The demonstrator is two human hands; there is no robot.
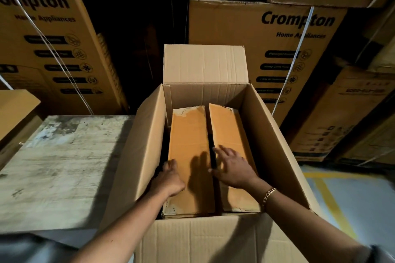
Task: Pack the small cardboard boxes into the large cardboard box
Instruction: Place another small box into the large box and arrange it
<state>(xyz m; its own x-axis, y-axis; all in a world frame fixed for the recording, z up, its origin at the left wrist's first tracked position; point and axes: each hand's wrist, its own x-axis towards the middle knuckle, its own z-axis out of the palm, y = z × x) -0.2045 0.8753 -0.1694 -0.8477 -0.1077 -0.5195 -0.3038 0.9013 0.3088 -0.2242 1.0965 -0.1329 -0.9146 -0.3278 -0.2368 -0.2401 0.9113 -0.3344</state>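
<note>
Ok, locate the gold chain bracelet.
Head view: the gold chain bracelet circles the right wrist, by the right wall of the large cardboard box.

Left hand (170, 179) fingertips hidden past left small box (188, 145) edge. Right hand (232, 166) fingers motion-blurred. Printed carton (42, 38) at 10 o'clock cropped by frame edge; icon labels illegible.

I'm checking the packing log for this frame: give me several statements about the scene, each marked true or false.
1. The left small box and right small box lie side by side inside the large box. True.
2. The large box is closed. False: it is open, and its far flap stands upright.
3. A bracelet sits on the right wrist. True.
4. The right hand grips tape. False: its fingers are spread over the right small box.
5. The left hand rests outside the large box. False: it holds the left small box's outer edge.
</note>
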